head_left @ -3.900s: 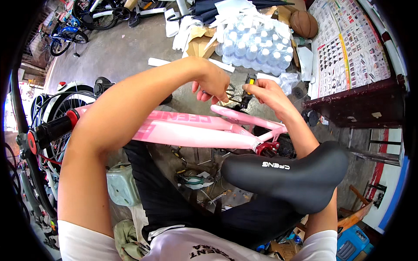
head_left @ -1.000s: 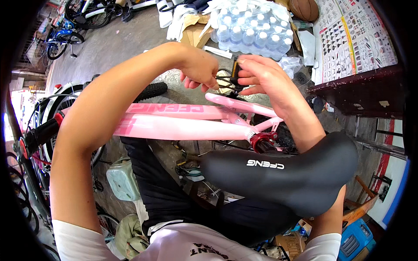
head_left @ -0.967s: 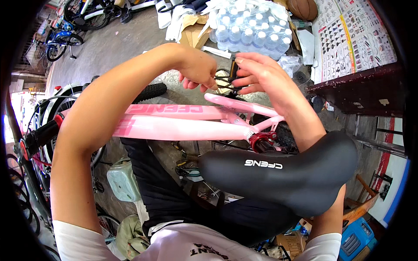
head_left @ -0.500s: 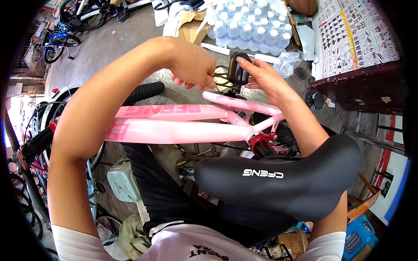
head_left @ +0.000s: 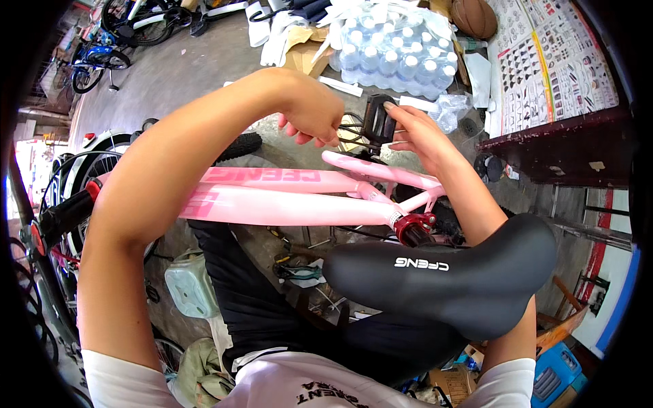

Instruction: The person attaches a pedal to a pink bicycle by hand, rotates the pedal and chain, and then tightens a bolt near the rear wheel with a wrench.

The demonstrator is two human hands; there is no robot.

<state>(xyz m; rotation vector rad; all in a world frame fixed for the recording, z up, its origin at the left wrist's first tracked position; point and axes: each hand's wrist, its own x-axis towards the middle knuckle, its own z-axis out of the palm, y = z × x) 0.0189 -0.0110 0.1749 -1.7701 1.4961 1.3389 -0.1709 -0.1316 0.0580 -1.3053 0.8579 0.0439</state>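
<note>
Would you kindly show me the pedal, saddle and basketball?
Pedal (head_left: 378, 121): head view, on its black body.
Saddle (head_left: 449, 285): head view, on its black top.
Basketball (head_left: 474, 18): head view, on its brown side.

"What sort of place are you in?"
"A bicycle workshop, by the look of it."
"What shows that?"
"A pink frame (head_left: 292, 209) just nearer me than my left grip (head_left: 314, 114), hand tools (head_left: 301, 273) on the floor (head_left: 194, 64) nearer still, and, far left of that grip, a blue bicycle (head_left: 101, 58)."
</note>
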